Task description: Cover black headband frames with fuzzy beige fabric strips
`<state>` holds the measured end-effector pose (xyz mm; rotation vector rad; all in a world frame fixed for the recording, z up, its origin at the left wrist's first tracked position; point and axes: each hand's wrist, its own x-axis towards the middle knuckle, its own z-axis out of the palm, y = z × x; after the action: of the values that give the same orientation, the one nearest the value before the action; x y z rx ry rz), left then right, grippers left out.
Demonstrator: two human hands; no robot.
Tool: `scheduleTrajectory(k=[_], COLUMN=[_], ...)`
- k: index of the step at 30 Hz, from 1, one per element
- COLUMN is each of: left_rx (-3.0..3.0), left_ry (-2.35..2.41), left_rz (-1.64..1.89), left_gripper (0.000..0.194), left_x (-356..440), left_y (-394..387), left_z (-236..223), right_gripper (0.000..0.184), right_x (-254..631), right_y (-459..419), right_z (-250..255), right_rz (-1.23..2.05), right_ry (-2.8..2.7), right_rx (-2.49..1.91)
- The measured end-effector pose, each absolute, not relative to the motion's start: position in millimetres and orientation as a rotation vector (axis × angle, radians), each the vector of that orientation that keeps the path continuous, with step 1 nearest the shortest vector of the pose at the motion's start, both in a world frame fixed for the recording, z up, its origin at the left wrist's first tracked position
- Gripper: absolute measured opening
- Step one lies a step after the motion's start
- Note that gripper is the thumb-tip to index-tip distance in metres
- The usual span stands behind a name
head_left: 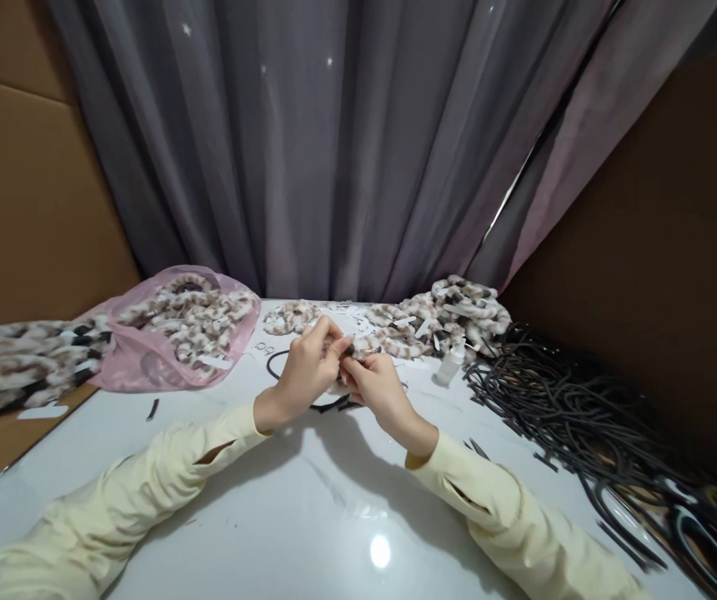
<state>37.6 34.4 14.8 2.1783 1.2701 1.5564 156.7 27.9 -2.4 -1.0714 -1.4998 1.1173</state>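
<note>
My left hand [309, 371] and my right hand [384, 393] meet above the middle of the white table, fingertips pinched close together. Between them is a fluffy white-and-brown fur band [368, 343], mostly covered by the fingers. Both hands grip it, and a small dark part shows at the fingertips. Exactly how its ends sit in my fingers is hidden. Under and beside the hands lies a curved black cord [274, 357]. Short black pieces [332, 406] rest on the table just below my fingers.
A pink bag [139, 362] of fur bands lies at left, beside more bands [21, 358]. Another fur heap [474, 310] sits at back right near a small clear bottle [449, 365]. Black cords [552, 400] pile along the right; scissors [477, 450] lie behind my right sleeve.
</note>
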Motion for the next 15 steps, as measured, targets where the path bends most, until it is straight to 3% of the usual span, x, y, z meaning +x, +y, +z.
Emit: scheduleTrajectory(k=[7, 10, 15], left_rx=[2.924, 3.019, 2.780], left_ry=[0.922, 0.908, 1.077], left_rz=[1.927, 1.882, 1.567], left_gripper=[0.016, 0.019, 0.018], left_x=[32.8, 29.7, 29.4], left_y=[44.9, 45.9, 44.6], left_z=[9.0, 11.6, 14.1], right_gripper=[0.033, 0.028, 0.038], right_x=[156.5, 163.1, 178.0], right_y=[21.4, 18.6, 21.5], right_z=[3.6, 15.0, 37.5], right_rz=[1.244, 1.233, 1.099], right_ry=[-1.546, -1.599, -1.890], right_rx=[-1.025, -1.029, -1.121])
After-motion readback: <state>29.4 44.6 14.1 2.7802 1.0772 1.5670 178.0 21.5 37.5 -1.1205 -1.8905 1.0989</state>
